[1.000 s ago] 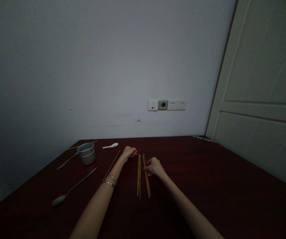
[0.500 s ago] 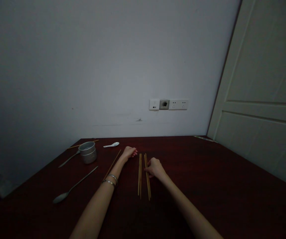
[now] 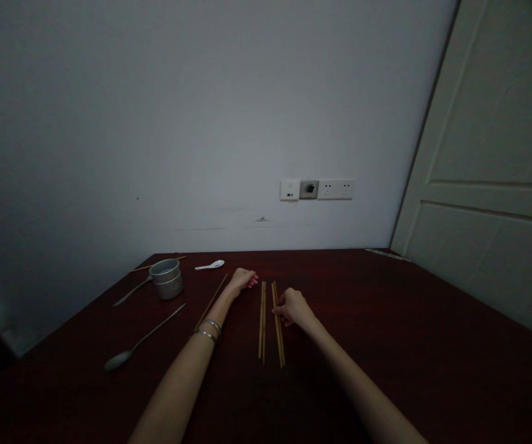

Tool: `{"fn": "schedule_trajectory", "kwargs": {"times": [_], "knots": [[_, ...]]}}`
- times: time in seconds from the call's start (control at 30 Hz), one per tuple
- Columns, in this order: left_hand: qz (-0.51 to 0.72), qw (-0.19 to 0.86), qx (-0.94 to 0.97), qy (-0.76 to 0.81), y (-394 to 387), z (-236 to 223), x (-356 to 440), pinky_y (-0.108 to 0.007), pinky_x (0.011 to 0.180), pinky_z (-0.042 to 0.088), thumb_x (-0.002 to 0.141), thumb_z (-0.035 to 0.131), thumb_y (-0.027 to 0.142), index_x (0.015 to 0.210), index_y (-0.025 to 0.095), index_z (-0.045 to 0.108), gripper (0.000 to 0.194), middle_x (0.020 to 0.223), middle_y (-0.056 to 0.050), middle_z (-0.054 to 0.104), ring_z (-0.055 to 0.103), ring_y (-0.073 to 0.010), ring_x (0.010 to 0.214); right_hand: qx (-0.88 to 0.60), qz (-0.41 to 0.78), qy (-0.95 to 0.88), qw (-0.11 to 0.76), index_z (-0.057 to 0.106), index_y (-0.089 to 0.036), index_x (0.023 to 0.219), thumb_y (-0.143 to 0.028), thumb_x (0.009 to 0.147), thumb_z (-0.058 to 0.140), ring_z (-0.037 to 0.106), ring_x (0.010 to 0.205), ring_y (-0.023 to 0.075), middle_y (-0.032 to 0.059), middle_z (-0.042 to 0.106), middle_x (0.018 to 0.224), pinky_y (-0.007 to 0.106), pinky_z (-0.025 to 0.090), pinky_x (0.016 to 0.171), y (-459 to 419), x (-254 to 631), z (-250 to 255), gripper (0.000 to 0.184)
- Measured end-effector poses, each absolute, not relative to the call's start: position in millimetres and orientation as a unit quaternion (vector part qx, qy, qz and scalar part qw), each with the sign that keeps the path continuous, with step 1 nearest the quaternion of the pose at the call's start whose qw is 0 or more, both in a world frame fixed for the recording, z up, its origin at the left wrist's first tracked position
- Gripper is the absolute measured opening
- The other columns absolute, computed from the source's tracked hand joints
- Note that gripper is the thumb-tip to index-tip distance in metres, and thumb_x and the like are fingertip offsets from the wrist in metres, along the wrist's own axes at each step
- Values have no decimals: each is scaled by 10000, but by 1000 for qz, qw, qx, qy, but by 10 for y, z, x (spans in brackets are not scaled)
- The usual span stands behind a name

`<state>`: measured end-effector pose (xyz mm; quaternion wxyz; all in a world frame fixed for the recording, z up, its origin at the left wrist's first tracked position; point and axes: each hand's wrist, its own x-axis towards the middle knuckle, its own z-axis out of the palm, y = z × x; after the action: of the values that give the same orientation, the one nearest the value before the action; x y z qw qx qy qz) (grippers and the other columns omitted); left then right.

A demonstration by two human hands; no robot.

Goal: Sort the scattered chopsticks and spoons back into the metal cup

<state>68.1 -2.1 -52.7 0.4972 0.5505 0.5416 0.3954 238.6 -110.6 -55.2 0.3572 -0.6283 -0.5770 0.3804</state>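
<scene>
My right hand (image 3: 293, 307) pinches the right-hand pair of wooden chopsticks (image 3: 279, 339) near its middle. The pair lies lengthwise on the dark red table (image 3: 368, 382). Just to its left and nearly parallel is a second pair of chopsticks (image 3: 262, 327), which neither hand touches. My left hand (image 3: 244, 279) rests on the table to the left of that pair's far end, its fingers curled in with nothing seen in them. A single chopstick (image 3: 214, 296) lies beside my left forearm, partly covered by the wrist with two bangles.
On the left stand a grey metal cup (image 3: 168, 287), a long metal spoon (image 3: 120, 359) and another utensil (image 3: 129, 293) partly behind the cup. A white spoon (image 3: 211, 266) and another chopstick (image 3: 142, 267) lie near the wall. Wall sockets (image 3: 335, 189) are above the table.
The camera view has shifted slightly. Both hands and the chopsticks keep almost the same places relative to each other; my right hand still pinches the right-hand pair.
</scene>
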Motion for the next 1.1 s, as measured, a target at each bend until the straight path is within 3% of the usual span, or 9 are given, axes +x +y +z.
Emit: {"fn": "schedule_trajectory", "kwargs": {"times": [0.27,0.43,0.63,0.87,1.1], "knots": [[390,504,558,532,53,-601,658,-189,461,354,728,484,178,614,105,592,173,524,-26,585,467,-69,423,-620,405,-586,328,461,-180,528,-173,465,783,551,310,168,-8,528,325,187,406,261,-1058,2398,-571,328],[386,504,557,535,-11,-550,664,-185,470,362,733,486,173,614,106,596,175,507,-19,582,470,-66,421,-635,397,-593,297,486,-177,589,-177,519,750,584,361,193,14,567,365,214,435,301,-1098,2393,-492,274],[384,500,550,548,-122,-390,727,-184,456,360,723,482,139,606,97,591,165,495,-14,568,461,-60,406,-645,375,-616,252,524,-140,581,-206,631,662,581,374,144,6,562,383,181,448,352,-1119,2431,-295,162],[455,460,588,486,-342,455,661,-171,444,361,727,477,180,698,106,623,167,580,-16,593,470,-48,431,-625,342,-657,246,529,-145,544,-138,684,550,568,371,122,8,568,403,165,433,354,-961,2319,-96,142],[564,265,642,448,-671,1482,34,-170,432,341,690,533,303,750,104,654,240,649,-53,629,491,-65,485,-536,332,-732,258,593,-122,651,-115,674,511,565,386,106,12,591,457,150,408,363,-793,1768,50,85]]}}
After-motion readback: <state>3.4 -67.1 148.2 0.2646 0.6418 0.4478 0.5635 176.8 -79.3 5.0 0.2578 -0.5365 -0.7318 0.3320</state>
